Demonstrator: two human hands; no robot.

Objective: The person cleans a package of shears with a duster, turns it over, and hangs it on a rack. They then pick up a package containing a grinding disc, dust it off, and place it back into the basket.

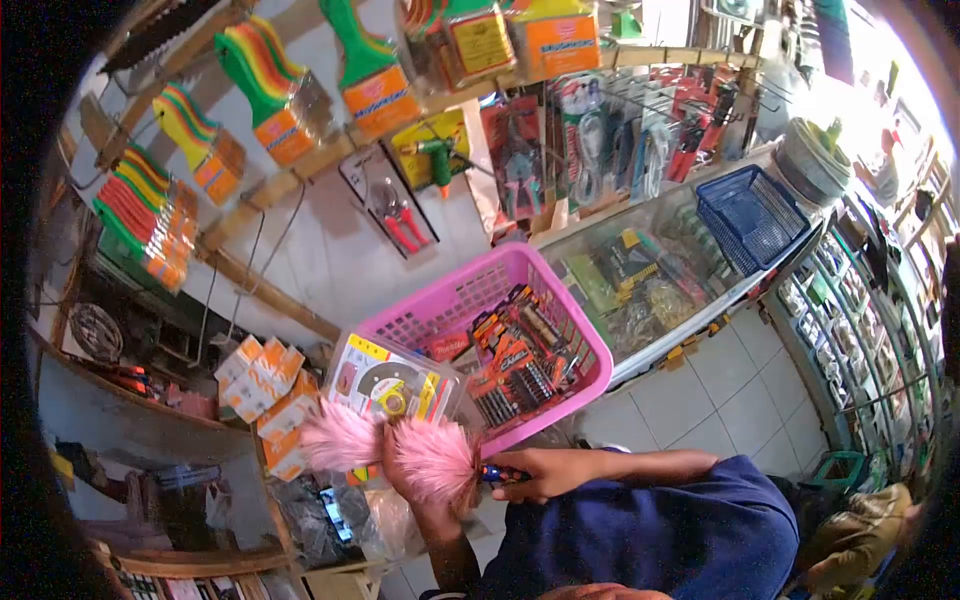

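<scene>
My right hand (535,474) is closed round the dark blue handle (497,473) of a pink feather duster (435,460). The duster's pink feathers spread left across my left hand (398,472), covering most of its fingers. That hand appears closed at the lower edge of a clear pack with a cutting disc (385,385), its grip partly hidden by the feathers. The disc pack is tilted, face up, at the near left side of a pink plastic basket (590,350). Inside the basket lie several packaged drill bits (515,390) and other orange-and-black packs.
Left of the basket are stacked orange-and-white boxes (275,390) and a phone (336,514) with a lit screen. A glass-topped counter (640,280) with a blue basket (750,215) extends right. Paintbrushes (280,90) and packaged tools hang above. A tiled floor (720,380) lies to the right.
</scene>
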